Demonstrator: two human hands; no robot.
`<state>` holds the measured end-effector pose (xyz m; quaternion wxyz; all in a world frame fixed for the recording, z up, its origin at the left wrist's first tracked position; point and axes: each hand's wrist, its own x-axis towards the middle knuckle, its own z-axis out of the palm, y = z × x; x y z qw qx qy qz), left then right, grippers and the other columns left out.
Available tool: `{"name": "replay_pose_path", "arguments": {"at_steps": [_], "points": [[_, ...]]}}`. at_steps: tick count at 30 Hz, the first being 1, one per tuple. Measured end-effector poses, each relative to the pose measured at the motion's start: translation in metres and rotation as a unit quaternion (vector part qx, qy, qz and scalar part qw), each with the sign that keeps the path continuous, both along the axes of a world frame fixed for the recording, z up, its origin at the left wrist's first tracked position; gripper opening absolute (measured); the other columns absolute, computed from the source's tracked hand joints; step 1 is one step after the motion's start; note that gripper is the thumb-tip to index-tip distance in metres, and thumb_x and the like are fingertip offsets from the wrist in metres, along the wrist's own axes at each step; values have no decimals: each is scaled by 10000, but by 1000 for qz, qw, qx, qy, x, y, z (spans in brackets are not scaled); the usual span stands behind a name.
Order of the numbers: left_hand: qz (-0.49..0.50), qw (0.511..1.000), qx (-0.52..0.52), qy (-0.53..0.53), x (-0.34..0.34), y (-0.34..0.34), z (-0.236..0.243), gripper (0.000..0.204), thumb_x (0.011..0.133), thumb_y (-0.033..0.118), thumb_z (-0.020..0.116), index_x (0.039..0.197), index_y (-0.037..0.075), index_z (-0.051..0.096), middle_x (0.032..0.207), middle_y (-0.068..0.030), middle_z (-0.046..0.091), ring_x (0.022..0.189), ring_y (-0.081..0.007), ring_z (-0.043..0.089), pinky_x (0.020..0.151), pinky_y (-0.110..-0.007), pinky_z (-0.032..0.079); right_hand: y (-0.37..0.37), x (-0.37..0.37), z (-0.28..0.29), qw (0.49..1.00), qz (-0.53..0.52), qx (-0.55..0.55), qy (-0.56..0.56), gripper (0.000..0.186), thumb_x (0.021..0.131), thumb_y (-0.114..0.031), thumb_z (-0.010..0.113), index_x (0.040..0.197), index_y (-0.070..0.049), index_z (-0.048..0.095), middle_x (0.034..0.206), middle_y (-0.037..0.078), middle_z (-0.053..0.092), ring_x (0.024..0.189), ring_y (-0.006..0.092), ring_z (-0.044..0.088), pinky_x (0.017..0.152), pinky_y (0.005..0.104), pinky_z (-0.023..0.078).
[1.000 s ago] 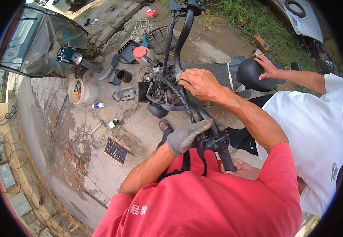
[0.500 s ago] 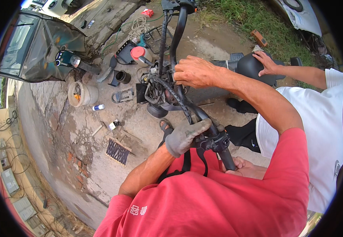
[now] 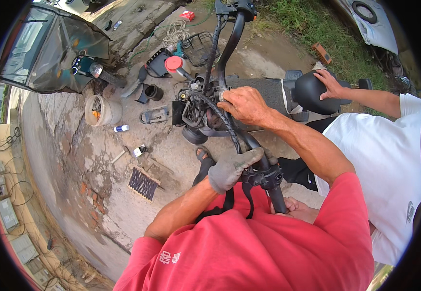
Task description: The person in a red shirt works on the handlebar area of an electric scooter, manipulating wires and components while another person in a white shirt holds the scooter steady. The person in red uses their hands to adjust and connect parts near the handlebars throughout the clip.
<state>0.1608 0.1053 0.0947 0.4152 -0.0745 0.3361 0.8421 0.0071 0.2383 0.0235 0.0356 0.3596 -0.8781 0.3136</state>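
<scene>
Grey glove (image 3: 230,169), black handlebar (image 3: 230,43), red cap (image 3: 173,63), white bucket (image 3: 103,110), red shirt (image 3: 264,252), white shirt (image 3: 390,165)

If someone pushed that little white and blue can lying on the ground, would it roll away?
Probably. The small can lies on its side and looks round, so a push would likely roll it. The cracked concrete ground is rough, so it might stop soon. It looks light.

Gloved left hand (image 3: 231,169) curled in a closed grip; bare right hand (image 3: 246,104) extended forward, fingers bent.
</scene>
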Motion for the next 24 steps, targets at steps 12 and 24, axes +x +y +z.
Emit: {"name": "replay_pose_path", "arguments": {"at_steps": [12, 24], "points": [[0, 991, -77, 108, 4, 6, -18, 399, 1083, 339, 577, 1179, -11, 745, 1056, -81, 752, 963, -148, 688, 893, -315, 541, -4, 10, 19, 975, -86, 46, -199, 503, 1036, -490, 563, 866, -34, 687, 711, 216, 639, 715, 443, 649, 630, 526, 463], [-14, 987, -93, 132, 3, 0, -44, 397, 1053, 331, 659, 1241, -15, 703, 1143, -90, 745, 1050, -179, 711, 950, -318, 571, -20, 31, 0, 886, -224, -93, -395, 511, 1044, -477, 618, 829, -17, 670, 651, 40, 583, 619, 165, 521, 608, 387, 433]]}}
